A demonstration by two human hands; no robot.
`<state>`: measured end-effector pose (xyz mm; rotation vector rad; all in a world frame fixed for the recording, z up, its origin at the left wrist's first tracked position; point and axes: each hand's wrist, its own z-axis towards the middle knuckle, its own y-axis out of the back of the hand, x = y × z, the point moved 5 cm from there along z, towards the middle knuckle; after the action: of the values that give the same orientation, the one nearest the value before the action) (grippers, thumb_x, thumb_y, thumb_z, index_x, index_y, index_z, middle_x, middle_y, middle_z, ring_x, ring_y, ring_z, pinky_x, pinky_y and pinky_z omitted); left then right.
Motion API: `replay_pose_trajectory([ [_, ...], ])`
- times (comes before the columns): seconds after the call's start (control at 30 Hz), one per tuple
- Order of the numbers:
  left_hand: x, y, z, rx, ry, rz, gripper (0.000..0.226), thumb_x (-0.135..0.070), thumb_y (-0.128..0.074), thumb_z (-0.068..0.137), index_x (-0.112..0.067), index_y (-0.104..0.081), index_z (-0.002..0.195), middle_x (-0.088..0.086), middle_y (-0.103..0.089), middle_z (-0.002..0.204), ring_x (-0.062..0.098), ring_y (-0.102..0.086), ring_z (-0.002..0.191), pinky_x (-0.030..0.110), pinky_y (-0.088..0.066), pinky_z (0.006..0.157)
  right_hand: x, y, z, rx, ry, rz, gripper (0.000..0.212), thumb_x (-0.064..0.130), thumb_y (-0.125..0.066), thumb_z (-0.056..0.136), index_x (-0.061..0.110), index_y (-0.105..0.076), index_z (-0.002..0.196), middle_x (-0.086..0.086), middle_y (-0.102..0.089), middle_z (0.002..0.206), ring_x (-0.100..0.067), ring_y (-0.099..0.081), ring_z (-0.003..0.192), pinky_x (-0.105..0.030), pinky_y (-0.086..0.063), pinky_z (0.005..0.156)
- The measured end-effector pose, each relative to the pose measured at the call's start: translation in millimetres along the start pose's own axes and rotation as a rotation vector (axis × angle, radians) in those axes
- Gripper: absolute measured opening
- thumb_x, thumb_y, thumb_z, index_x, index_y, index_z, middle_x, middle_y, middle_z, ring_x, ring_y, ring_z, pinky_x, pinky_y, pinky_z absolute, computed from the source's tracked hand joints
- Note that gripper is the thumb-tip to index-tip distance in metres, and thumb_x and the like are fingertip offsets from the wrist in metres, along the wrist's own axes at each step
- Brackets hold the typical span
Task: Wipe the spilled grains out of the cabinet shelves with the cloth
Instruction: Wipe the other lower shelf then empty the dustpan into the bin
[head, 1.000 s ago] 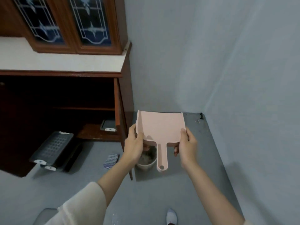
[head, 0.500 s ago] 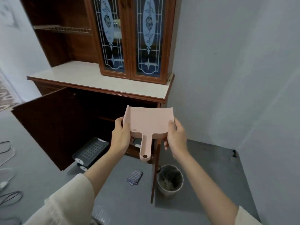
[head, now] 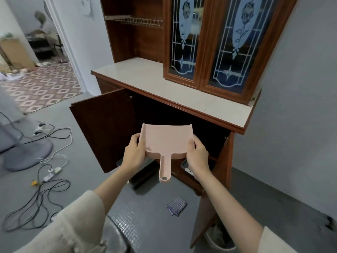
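Before open cabinet (head: 104, 128), gripping pink dustpan (head: 166, 141): left grip (head: 134, 155) curled round its left wall, right grip (head: 197, 156) round right wall. Down on floor (head: 145, 201) nr right door (head: 209, 207): checked cloth (head: 176, 205), untouched.

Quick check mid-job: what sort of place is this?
Probably a home, near a kitchen or dining area: a wooden cabinet with leaded-glass doors and a wire dish rack, a patterned rug past the doorway, power cords across the grey floor.

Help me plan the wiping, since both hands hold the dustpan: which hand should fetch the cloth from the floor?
Probably the right hand: the cloth lies nearer below it than below the left hand, whose grip could keep the dustpan.
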<state>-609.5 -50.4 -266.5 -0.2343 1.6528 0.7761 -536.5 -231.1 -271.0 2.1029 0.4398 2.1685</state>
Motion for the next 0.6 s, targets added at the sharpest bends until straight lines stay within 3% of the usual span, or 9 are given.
replay_pose_trajectory([
  [0.07,7.8,2.8,10.7,-0.003,-0.003,0.020,0.036,-0.029,-0.033,0.101,-0.017,-0.040,0.134,0.007,-0.059,0.105,0.013,-0.053,0.072,0.025,-0.040,0.056,-6.1,-7.4,8.3,-0.004,-0.009,-0.012,0.037,0.026,-0.033,0.102,0.023,-0.050,0.134,0.003,-0.056,0.132,-0.021,-0.045,0.127,-0.039,-0.038,0.108],
  [0.17,14.6,4.6,43.7,0.005,0.009,0.063,0.039,-0.031,-0.031,0.101,-0.017,-0.038,0.136,0.004,-0.059,0.100,0.014,-0.054,0.073,0.028,-0.043,0.059,-9.8,-16.1,39.4,-0.036,-0.062,-0.021,0.037,0.017,-0.035,0.102,0.017,-0.048,0.137,-0.001,-0.047,0.141,-0.021,-0.036,0.135,-0.033,-0.029,0.110],
  [0.27,19.1,-7.9,85.2,0.051,0.016,0.084,0.040,-0.031,-0.029,0.102,-0.014,-0.034,0.138,-0.004,-0.054,0.087,0.013,-0.051,0.067,0.027,-0.043,0.057,-16.1,-30.6,72.2,-0.065,-0.148,-0.059,0.041,0.031,-0.036,0.101,0.016,-0.044,0.139,-0.005,-0.046,0.141,-0.024,-0.036,0.134,-0.037,-0.031,0.108],
  [0.33,17.3,-17.0,113.3,0.076,-0.011,0.090,0.040,-0.029,-0.029,0.102,-0.012,-0.033,0.138,-0.003,-0.055,0.088,0.014,-0.053,0.068,0.030,-0.046,0.060,-22.3,-39.6,95.4,-0.114,-0.183,-0.018,0.046,0.043,-0.035,0.099,0.019,-0.047,0.136,-0.002,-0.056,0.126,-0.024,-0.050,0.119,-0.038,-0.042,0.096],
  [0.37,16.1,-21.7,137.0,0.100,-0.026,0.104,0.040,-0.028,-0.030,0.102,-0.012,-0.033,0.138,0.000,-0.057,0.091,0.015,-0.055,0.069,0.030,-0.046,0.060,-24.7,-47.5,113.8,-0.146,-0.205,0.026,0.048,0.048,-0.035,0.097,0.020,-0.050,0.134,0.002,-0.061,0.109,-0.019,-0.057,0.100,-0.032,-0.046,0.082],
  [0.43,11.7,-27.1,163.3,0.136,-0.046,0.118,0.039,-0.027,-0.031,0.102,-0.012,-0.032,0.139,0.005,-0.058,0.099,0.015,-0.056,0.070,0.025,-0.045,0.056,-22.5,-54.5,133.7,-0.142,-0.212,0.019,0.046,0.048,-0.038,0.096,0.019,-0.056,0.127,0.007,-0.057,0.085,-0.012,-0.053,0.077,-0.024,-0.041,0.063],
  [0.53,3.8,-41.1,212.0,0.232,-0.092,0.164,0.039,-0.024,-0.032,0.102,-0.012,-0.030,0.139,0.007,-0.058,0.099,0.015,-0.056,0.068,0.021,-0.042,0.052,-18.7,-69.4,165.1,-0.152,-0.236,-0.059,0.033,0.031,-0.047,0.095,0.014,-0.059,0.121,-0.003,-0.064,0.107,-0.026,-0.062,0.095,-0.038,-0.050,0.075],
  [0.6,3.9,-52.1,228.0,0.280,-0.093,0.170,0.039,-0.023,-0.033,0.101,-0.012,-0.030,0.139,0.004,-0.058,0.094,0.013,-0.056,0.066,0.020,-0.042,0.052,-23.0,-73.4,173.7,-0.179,-0.268,-0.084,0.027,0.020,-0.047,0.094,0.013,-0.061,0.117,-0.003,-0.064,0.111,-0.024,-0.061,0.101,-0.036,-0.050,0.083],
])
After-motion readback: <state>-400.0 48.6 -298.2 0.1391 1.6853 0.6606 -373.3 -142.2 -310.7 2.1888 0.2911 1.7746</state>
